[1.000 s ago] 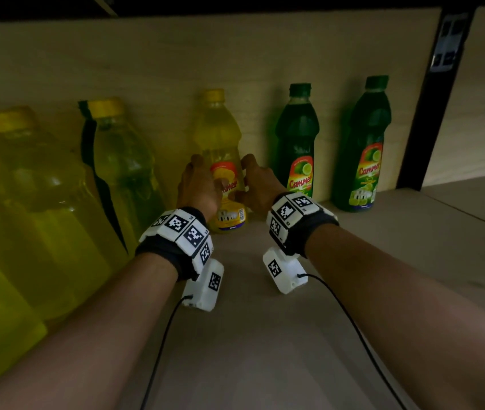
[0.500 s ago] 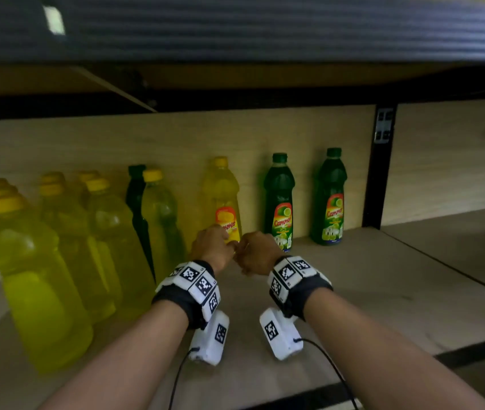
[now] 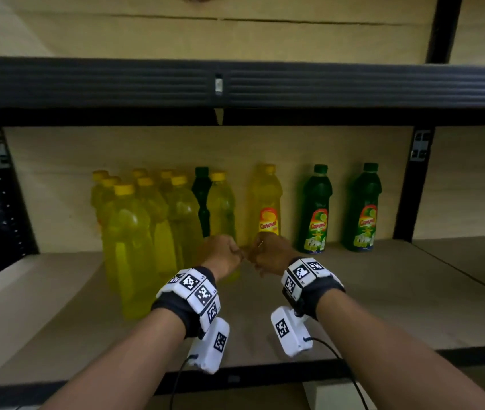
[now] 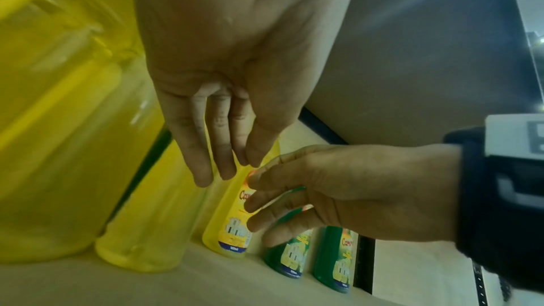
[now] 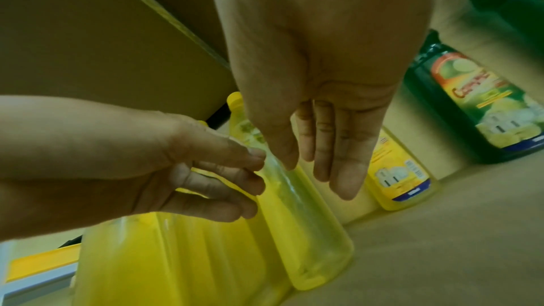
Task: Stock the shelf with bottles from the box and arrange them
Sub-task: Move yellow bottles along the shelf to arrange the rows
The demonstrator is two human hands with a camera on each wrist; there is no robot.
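Note:
A yellow labelled bottle (image 3: 266, 202) stands upright at the back of the shelf (image 3: 383, 291). Two green labelled bottles (image 3: 313, 208) (image 3: 364, 207) stand to its right. A cluster of several plain yellow bottles (image 3: 134, 232) fills the left. My left hand (image 3: 223, 255) and right hand (image 3: 271, 253) hover side by side in front of the yellow labelled bottle, apart from it. In the left wrist view my left hand's fingers (image 4: 223, 159) hang relaxed and hold nothing. The right hand's fingers (image 5: 324, 166) are likewise loose and empty.
A dark green bottle (image 3: 202, 196) stands behind the yellow cluster. The black rail of the upper shelf (image 3: 235, 84) runs overhead. A black upright post (image 3: 413, 187) bounds the bay on the right. A pale box corner (image 3: 333, 395) shows below the shelf's front edge.
Both hands have let go of the yellow labelled bottle and drawn back toward the shelf front. The head has pulled back, so more of the shelf shows.

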